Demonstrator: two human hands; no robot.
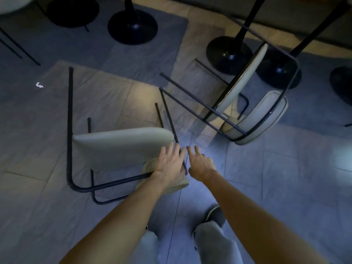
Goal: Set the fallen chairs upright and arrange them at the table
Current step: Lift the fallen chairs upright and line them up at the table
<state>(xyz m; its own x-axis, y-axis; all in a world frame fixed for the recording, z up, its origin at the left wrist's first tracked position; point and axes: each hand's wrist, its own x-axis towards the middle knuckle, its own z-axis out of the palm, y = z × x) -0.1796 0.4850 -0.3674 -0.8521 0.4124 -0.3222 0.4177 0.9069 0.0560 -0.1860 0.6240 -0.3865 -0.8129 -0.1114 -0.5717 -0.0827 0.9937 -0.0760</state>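
left hand spread, resting on near chair; right hand spread beside it, contact unclear. second chair, 2 o'clock, also down. neither upright yet.

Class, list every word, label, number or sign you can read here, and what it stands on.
None can be read: no writing shows on the near chair, the far chair or the table bases.
The small white scrap on the floor is too small to tell.
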